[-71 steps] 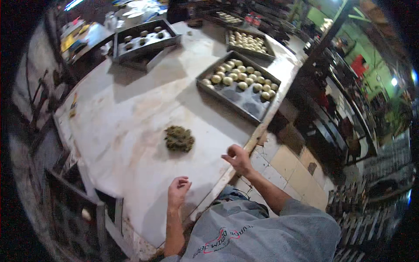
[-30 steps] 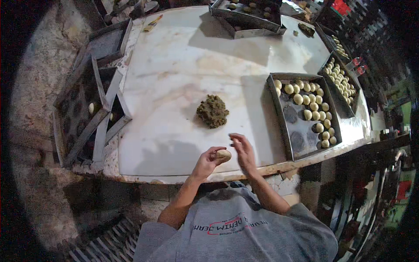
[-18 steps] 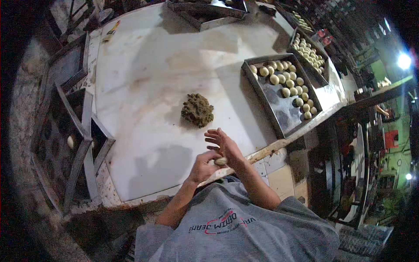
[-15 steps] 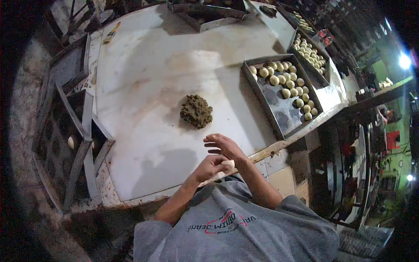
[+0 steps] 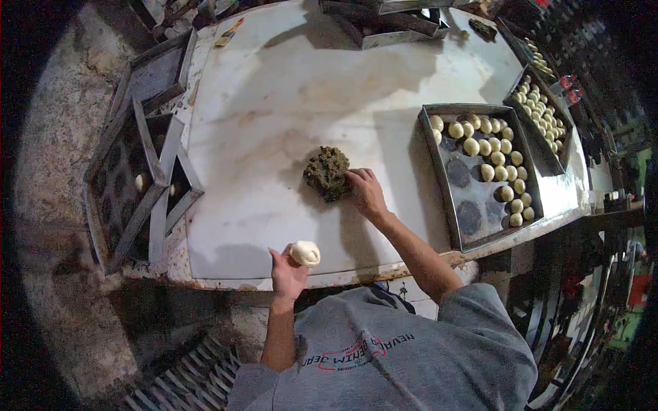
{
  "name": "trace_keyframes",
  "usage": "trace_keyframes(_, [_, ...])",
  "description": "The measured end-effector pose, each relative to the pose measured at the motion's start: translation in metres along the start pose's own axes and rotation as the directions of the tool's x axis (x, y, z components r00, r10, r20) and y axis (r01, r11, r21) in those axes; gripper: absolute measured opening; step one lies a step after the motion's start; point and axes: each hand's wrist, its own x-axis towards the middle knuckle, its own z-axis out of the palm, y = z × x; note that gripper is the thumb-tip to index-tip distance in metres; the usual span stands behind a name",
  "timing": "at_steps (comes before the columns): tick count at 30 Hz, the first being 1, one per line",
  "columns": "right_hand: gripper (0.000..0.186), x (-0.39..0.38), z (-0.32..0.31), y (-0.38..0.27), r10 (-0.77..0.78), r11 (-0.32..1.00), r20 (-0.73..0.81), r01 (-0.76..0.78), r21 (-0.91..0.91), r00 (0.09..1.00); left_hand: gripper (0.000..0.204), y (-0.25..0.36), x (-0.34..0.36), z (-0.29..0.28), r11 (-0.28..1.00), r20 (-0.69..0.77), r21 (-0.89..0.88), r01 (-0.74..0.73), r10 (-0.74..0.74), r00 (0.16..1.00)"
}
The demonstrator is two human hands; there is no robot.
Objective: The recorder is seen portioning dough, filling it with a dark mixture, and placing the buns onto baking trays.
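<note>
A pale round piece of dough [image 5: 305, 253] rests in my left hand [image 5: 286, 276], held palm up near the front edge of the white tabletop [image 5: 240, 151]. My right hand [image 5: 365, 192] reaches forward and grips the right side of a crumbly dark greenish-brown mound [image 5: 323, 171] with its fingertips. To the right, a metal tray [image 5: 466, 241] holds rows of pale dough balls [image 5: 485, 147] around bare dark patches.
A second tray of balls [image 5: 538, 113] and another behind it line the right edge. Stacked metal trays [image 5: 370, 41] stand at the back; more trays [image 5: 157, 226] lean at the left. A small brush [image 5: 227, 34] and a dark lump [image 5: 482, 31] lie toward the back.
My hands have separated: the left moved left with the dough on its palm, the right moved up to the greenish-brown mound. The whole view has shifted as well.
</note>
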Motion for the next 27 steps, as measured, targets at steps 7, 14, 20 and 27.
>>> trace_keyframes(7, [0.033, -0.012, -0.001, -0.016, 0.135, 0.989, -0.084, -0.129, 0.071, 0.987, 0.056, 0.034, 0.005, 0.007, 0.995, 0.065, -0.022, -0.102, 0.103, 0.993])
trace_keyframes(14, [0.024, -0.017, 0.008, -0.028, 0.137, 0.979, -0.100, -0.150, -0.139, 0.986, 0.036, 0.070, 0.020, -0.014, 0.979, 0.117, 0.192, -0.070, 0.048, 0.992])
trace_keyframes(20, [0.024, -0.045, 0.013, -0.056, 0.445, 0.891, -0.206, -0.453, 0.011, 0.871, 0.030, 0.074, 0.035, -0.019, 0.991, 0.200, 0.130, 0.028, -0.054, 0.978])
trace_keyframes(27, [0.022, -0.051, -0.019, -0.181, 0.620, 0.566, 0.053, -0.492, 0.662, 0.783, 0.038, 0.050, 0.053, 0.022, 0.983, 0.466, 0.107, 0.146, -0.179, 0.867])
